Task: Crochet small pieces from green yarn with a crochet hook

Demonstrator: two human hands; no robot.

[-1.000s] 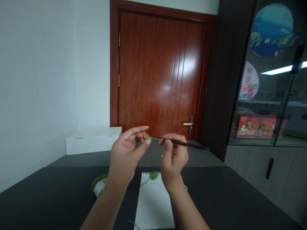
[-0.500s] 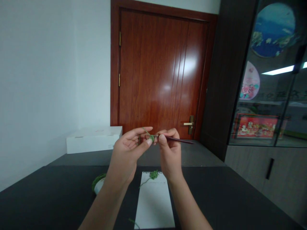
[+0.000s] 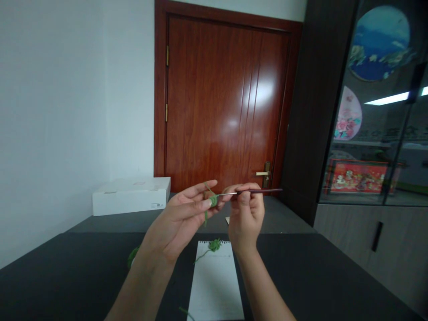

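Between thumb and fingers, my left hand (image 3: 182, 214) pinches a small piece of green crochet work (image 3: 213, 201). A strand of green yarn runs over its raised index finger, and a short tail hangs below. My right hand (image 3: 247, 214) is closed around a crochet hook (image 3: 259, 191) with a dark handle and a thin metal shaft. The hook lies nearly level, and its tip meets the green work at my left fingertips; whether it is inside a loop I cannot make out.
A white spiral notepad (image 3: 216, 285) lies on the dark table (image 3: 294, 276), with a finished-looking green crochet piece (image 3: 214, 244) at its top edge. Green yarn (image 3: 133, 256) shows partly behind my left forearm. A white box (image 3: 132, 196) stands at the back left.
My right hand and the hook have shifted to the right, baring more of the metal shaft. My left hand has turned a little, and the green work sits slightly lower.
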